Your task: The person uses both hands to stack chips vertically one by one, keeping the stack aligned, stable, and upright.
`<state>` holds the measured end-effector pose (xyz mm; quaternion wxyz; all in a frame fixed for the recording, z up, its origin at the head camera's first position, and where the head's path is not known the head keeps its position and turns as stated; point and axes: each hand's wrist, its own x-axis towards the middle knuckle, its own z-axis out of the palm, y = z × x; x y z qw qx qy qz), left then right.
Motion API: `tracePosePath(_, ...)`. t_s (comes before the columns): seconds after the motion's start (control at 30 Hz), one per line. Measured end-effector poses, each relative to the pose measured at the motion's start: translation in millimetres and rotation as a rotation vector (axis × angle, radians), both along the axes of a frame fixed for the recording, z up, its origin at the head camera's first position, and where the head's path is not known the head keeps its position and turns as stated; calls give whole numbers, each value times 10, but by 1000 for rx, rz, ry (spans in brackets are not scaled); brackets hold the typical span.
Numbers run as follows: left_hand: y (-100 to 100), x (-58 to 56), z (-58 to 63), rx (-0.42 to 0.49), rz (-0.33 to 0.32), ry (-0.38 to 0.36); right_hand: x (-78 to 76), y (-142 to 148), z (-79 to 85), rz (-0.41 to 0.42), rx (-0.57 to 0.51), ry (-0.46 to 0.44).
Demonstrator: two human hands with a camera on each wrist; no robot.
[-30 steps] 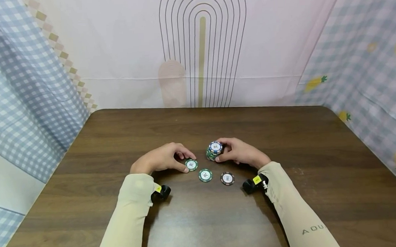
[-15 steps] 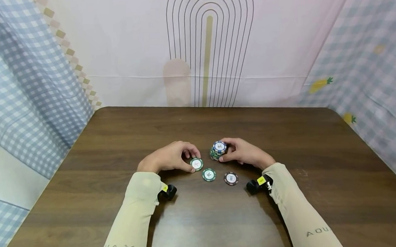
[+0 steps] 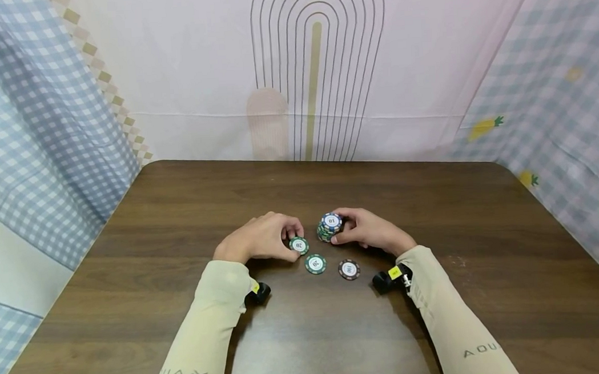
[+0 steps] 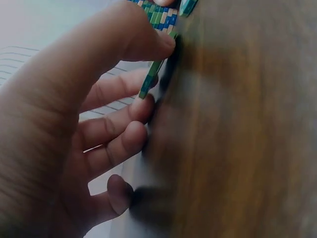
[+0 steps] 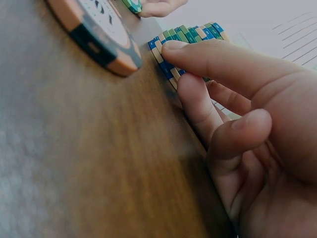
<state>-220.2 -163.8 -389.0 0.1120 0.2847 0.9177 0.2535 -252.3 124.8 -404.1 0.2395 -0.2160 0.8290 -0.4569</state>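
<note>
My left hand [image 3: 264, 238] pinches a green poker chip [image 3: 299, 245] marked 20 between thumb and fingers. In the left wrist view that chip [image 4: 148, 82] stands tilted, one edge off the wood. My right hand [image 3: 371, 232] grips the side of a short stack of poker chips [image 3: 330, 226], thumb in front and index finger behind. A blue chip marked 10 tops the stack, with green ones below; in the right wrist view the stack [image 5: 185, 37] shows blue, cream and green edges. Its far side is hidden.
Flat on the brown wooden table [image 3: 308, 335], just nearer than the hands, lie another green chip [image 3: 315, 264] and a dark chip [image 3: 349, 270] marked 100. A camera sits on each wrist. Patterned cloths hang behind the table and at both sides.
My left hand has crept right and tightened on the green chip, which has tipped up from lying flat. The right hand stays on the stack. The head view has shifted slightly.
</note>
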Motion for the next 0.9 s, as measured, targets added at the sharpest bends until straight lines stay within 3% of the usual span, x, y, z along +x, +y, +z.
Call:
tracePosePath(0.27, -3, 29, -10, -13, 66, 15, -1, -19, 4, 12, -5, -1)
tracePosePath(0.9, 168, -5, 17, 35, 103, 82, -10, 10, 1, 9, -2, -7)
